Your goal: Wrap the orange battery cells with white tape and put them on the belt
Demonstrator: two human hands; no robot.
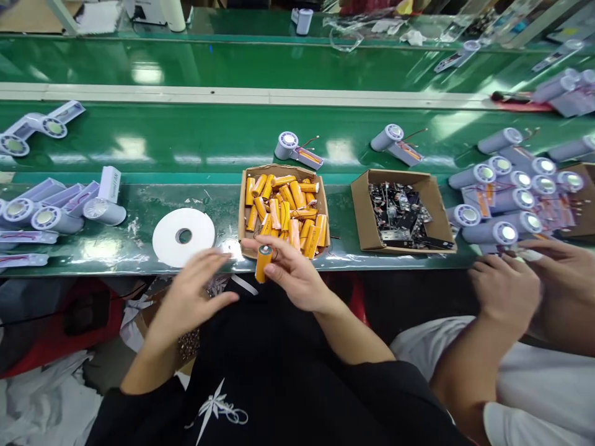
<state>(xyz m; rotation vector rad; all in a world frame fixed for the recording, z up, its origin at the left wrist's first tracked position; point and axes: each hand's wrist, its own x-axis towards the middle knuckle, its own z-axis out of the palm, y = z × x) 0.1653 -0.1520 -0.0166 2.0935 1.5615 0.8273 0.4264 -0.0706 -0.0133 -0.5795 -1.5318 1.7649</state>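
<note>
At the tabletop's (341, 257) front edge, the right hand (300, 279) pinches an orange cylindrical battery (263, 266) near-upright by its side, leaving its top exposed; the left hand (186, 303), loosely spread, holds nothing visible. Behind, a cardboard box (279, 170) gathers glossy cells (297, 194) within reach, beside a flat white tape roll (165, 235).

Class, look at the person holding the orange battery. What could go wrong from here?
The battery, pinched in the right hand by the table edge, might slip and fall. The left hand, near the white roll, could knock it. Batteries heaped in the box might spill if bumped.
</note>
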